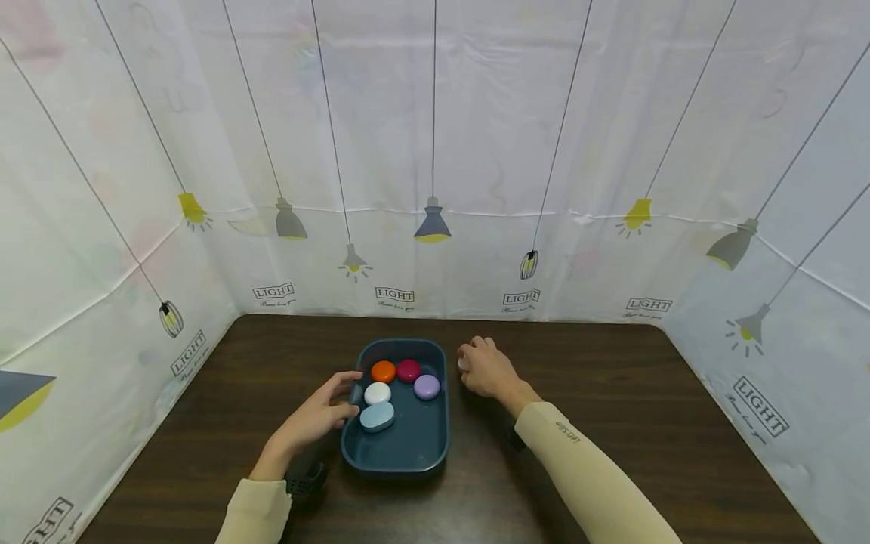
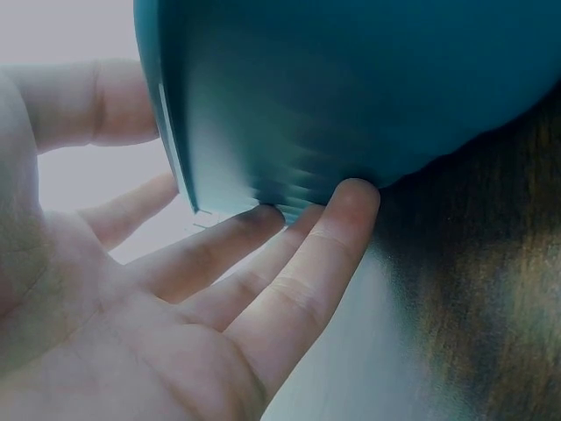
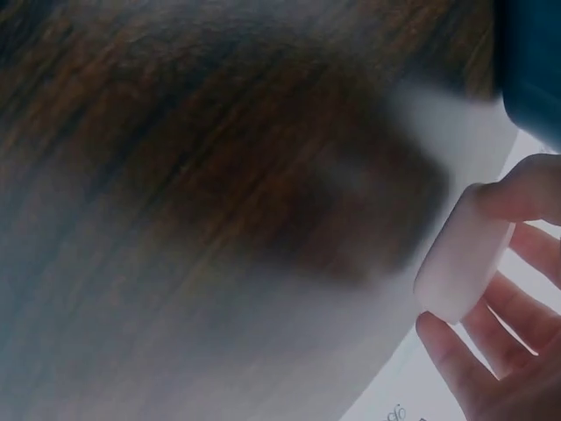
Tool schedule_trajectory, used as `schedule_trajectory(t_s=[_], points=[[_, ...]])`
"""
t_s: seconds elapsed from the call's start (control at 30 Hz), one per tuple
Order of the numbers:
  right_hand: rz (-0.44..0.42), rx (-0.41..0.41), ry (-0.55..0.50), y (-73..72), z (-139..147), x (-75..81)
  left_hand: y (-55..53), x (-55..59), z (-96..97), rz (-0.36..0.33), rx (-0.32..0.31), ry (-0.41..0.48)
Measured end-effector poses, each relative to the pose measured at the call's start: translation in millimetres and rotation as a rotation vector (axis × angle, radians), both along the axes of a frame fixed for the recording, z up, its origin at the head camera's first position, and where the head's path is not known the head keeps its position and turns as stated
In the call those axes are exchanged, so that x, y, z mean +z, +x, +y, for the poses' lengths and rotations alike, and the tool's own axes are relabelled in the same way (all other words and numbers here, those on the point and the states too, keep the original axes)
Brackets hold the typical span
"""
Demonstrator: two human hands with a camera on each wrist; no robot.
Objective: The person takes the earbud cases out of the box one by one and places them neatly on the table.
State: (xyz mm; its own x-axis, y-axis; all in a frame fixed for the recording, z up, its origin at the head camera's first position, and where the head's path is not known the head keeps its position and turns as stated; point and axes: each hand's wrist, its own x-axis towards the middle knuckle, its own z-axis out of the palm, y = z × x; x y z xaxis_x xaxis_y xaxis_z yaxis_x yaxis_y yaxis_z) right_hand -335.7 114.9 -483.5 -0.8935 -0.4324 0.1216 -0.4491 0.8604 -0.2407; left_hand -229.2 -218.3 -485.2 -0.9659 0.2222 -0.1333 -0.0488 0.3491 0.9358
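Note:
A dark blue rectangular bin (image 1: 408, 453) with rounded corners stands on the table. My left hand (image 1: 316, 419) holds its left side, thumb and one finger over the rim and the other fingertips against the outer wall in the left wrist view. Inside lie smooth rounded pieces: orange (image 1: 384, 371), dark red (image 1: 408, 370), lilac (image 1: 427, 387), white (image 1: 377, 393) and a larger pale blue oval one (image 1: 377, 416). To the right of the bin, my right hand (image 1: 488, 369) grips a pale pinkish rounded block (image 3: 460, 259) between thumb and fingers, mostly hidden in the head view.
The brown wood-grain table (image 1: 598, 423) reaches back to a white curtain (image 1: 489, 136) printed with lamps, which also runs along both sides. A dark band (image 1: 307, 479) sits at my left wrist.

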Motion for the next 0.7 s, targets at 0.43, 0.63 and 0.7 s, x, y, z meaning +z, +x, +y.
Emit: schedule_trajectory(t_s=[0.43,0.63,0.7], points=[[0.019,0.018,0.061,4.2,-1.5,1.7,0.0,-0.1,-0.6,0.013,-0.003,-0.010],[0.083,0.044,0.061,10.8,1.3,9.6,0.4,0.8,0.4,0.013,0.008,-0.019],[0.093,0.045,0.058,12.2,2.3,12.1,0.5,1.2,1.0,0.013,0.010,-0.022]])
